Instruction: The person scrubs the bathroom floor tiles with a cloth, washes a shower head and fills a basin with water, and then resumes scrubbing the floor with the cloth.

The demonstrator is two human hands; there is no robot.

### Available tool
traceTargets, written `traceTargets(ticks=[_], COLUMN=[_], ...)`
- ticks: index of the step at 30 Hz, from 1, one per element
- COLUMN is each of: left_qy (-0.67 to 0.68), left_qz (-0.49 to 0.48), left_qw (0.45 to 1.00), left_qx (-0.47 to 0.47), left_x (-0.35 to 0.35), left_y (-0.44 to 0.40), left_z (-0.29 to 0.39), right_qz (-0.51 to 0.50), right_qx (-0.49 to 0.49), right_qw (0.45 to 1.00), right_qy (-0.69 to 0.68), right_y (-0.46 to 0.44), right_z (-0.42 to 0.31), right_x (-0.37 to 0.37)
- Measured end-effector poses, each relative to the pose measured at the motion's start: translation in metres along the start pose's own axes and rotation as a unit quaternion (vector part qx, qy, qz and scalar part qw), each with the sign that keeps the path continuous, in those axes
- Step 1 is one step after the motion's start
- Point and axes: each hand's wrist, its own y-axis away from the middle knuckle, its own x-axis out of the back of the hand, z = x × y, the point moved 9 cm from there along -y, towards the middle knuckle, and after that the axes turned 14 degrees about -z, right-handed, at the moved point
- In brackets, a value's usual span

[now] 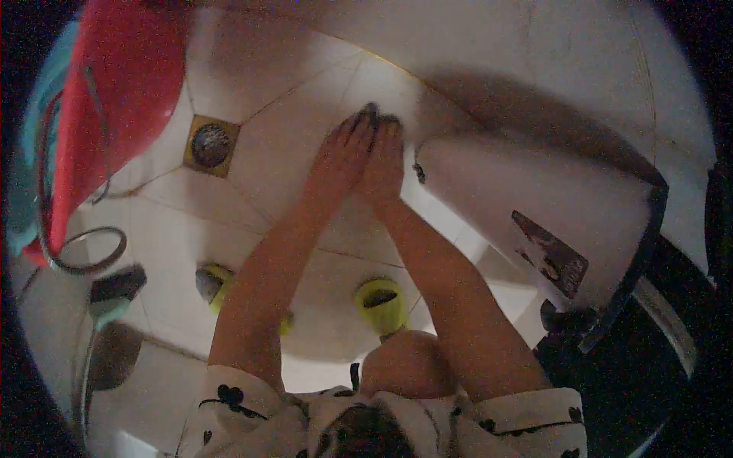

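Both of my arms reach forward over the pale tiled floor point(305, 183). My left hand point(343, 156) and my right hand point(384, 156) lie side by side, touching along their inner edges. Their fingers point away from me and meet something small and dark point(371, 109) at the tips, too blurred to make out. The fingers look nearly straight, but whether they pinch that dark thing cannot be seen. Just right of my right hand stands a pale bin-like container point(489, 183) with a dark rim and a printed label point(551, 256).
A square floor drain point(211, 146) lies to the left. Beyond it are a red basin point(126, 99) and a curled metal hose point(122, 248). A brush point(114, 294) is at the lower left. Yellow-green footwear point(381, 304) shows below my arms.
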Motion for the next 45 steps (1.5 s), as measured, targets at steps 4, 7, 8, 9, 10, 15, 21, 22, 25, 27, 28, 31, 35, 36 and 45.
traceTargets(ticks=[4, 7, 8, 9, 10, 15, 21, 22, 25, 27, 28, 31, 35, 36, 45], left_qy=[-0.083, -0.035, -0.039, -0.038, -0.035, 0.085, 0.152, 0.143, 0.099, 0.084, 0.077, 0.041, 0.008, -0.027, 0.015], left_qz=[0.005, -0.184, -0.19, -0.196, -0.198, -0.195, -0.175, -0.17, -0.054, -0.036, -0.042, 0.041, 0.034, 0.028, -0.073], left_qw=[0.989, 0.979, 0.976, 0.973, 0.971, 0.973, 0.97, 0.971, 0.987, 0.989, 0.992, 0.998, 0.996, 0.996, 0.997], left_qx=[-0.126, -0.08, -0.097, -0.115, -0.13, -0.093, -0.074, -0.084, -0.112, -0.118, -0.089, 0.003, 0.082, 0.086, -0.037], left_x=[0.011, 0.006, 0.003, -0.01, -0.022, -0.042, 0.044, 0.05, 0.059, 0.073, 0.082, 0.109, 0.13, 0.125, 0.069], left_y=[-0.065, -0.099, -0.114, -0.124, -0.133, -0.16, -0.165, -0.165, -0.154, -0.139, -0.131, -0.086, -0.074, -0.085, -0.173], left_z=[0.025, 0.024, 0.03, 0.035, 0.038, 0.027, 0.033, 0.034, 0.008, -0.028, -0.052, -0.106, -0.105, -0.097, 0.042], right_qz=[-0.014, 0.014, 0.038, 0.059, 0.066, 0.102, 0.105, 0.097, 0.051, 0.131, 0.154, 0.196, 0.125, 0.132, 0.107], right_qx=[-0.093, -0.12, -0.121, -0.121, -0.123, -0.157, -0.248, -0.263, -0.254, -0.176, -0.146, -0.083, 0.029, 0.038, -0.201], right_qw=[0.886, 0.9, 0.935, 0.959, 0.967, 0.975, 0.962, 0.959, 0.965, 0.957, 0.974, 0.959, 0.977, 0.977, 0.966], right_qy=[0.454, 0.42, 0.331, 0.25, 0.211, 0.123, 0.037, 0.028, 0.031, 0.19, 0.084, -0.186, 0.171, 0.165, -0.124], right_y=[-0.035, -0.045, -0.05, -0.051, -0.054, -0.067, -0.075, -0.077, -0.096, -0.109, -0.118, -0.136, -0.139, -0.136, -0.078], right_z=[0.008, 0.006, 0.01, 0.013, 0.017, 0.032, 0.057, 0.045, 0.019, -0.024, -0.035, -0.073, -0.124, -0.114, 0.033], right_x=[0.008, 0.018, 0.03, 0.039, 0.042, 0.055, 0.09, 0.1, 0.106, 0.098, 0.09, 0.055, 0.063, 0.073, 0.149])
